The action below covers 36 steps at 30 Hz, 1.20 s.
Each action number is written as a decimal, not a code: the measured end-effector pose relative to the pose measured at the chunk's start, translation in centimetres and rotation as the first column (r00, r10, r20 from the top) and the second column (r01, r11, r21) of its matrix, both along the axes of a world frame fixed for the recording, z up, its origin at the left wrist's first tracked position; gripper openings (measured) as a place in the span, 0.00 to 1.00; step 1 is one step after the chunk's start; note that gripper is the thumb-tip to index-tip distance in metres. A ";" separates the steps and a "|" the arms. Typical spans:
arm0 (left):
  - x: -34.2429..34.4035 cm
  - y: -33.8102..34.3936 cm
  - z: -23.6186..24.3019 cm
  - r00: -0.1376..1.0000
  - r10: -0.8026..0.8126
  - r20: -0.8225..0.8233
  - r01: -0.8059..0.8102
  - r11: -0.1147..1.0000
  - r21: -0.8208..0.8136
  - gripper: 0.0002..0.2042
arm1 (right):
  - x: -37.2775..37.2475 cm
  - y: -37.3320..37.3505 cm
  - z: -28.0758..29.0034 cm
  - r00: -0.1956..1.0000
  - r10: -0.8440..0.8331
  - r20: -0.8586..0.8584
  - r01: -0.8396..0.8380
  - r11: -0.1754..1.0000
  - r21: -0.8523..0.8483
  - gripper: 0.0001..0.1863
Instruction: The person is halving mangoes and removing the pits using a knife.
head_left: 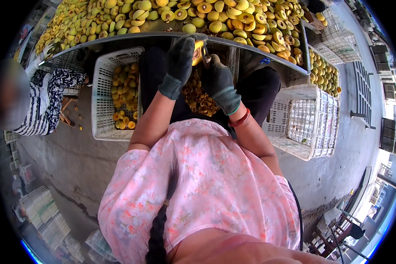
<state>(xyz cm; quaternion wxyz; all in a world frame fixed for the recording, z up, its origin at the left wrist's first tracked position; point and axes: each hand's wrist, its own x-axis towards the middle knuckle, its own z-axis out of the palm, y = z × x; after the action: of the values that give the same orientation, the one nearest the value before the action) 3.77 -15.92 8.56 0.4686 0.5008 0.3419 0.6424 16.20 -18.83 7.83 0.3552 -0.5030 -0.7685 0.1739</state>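
In front of me, just below the table edge, my left hand (180, 58) is closed on a halved yellow peach (197, 53), its cut face turned partly toward my right hand. My right hand (218, 79), also closed, grips a small pitting tool with a curved metal end (205, 53), which meets the fruit or lies right beside it. Both hands wear dark gloves with grey-green cuffs. Under them, between my knees, a heap of orange-brown fruit scraps (199, 97) is partly hidden by my hands and arms.
A metal table (119, 36) heaped with halved yellow fruit spans the far side. A white crate (102, 105) with fruit halves stands left; another white crate (314, 121) stands right, near a crate of whole fruit (323, 72). Another person (42, 105) sits at far left.
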 end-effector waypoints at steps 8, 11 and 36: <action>0.7 0.1 -0.9 0.985 0.034 0.167 -0.020 0.996 -0.085 0.20 | -0.1 0.2 -0.4 0.980 0.183 -0.075 -0.173 0.977 0.124 0.07; 0.4 0.1 -1.6 0.988 0.039 0.149 -0.021 0.993 -0.118 0.21 | 0.0 0.2 -1.5 0.950 0.252 -0.182 -0.242 0.967 0.075 0.06; -1.1 -0.6 -1.0 0.985 0.107 -0.133 -0.081 0.979 0.185 0.24 | -0.8 -0.7 -1.7 0.871 0.373 -0.321 -0.458 0.853 -0.252 0.05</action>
<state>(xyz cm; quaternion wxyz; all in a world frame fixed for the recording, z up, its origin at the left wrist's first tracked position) 2.71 -16.48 7.57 0.3651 0.5687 0.3389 0.6545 15.42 -19.50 6.13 0.3202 -0.3470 -0.7675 0.4337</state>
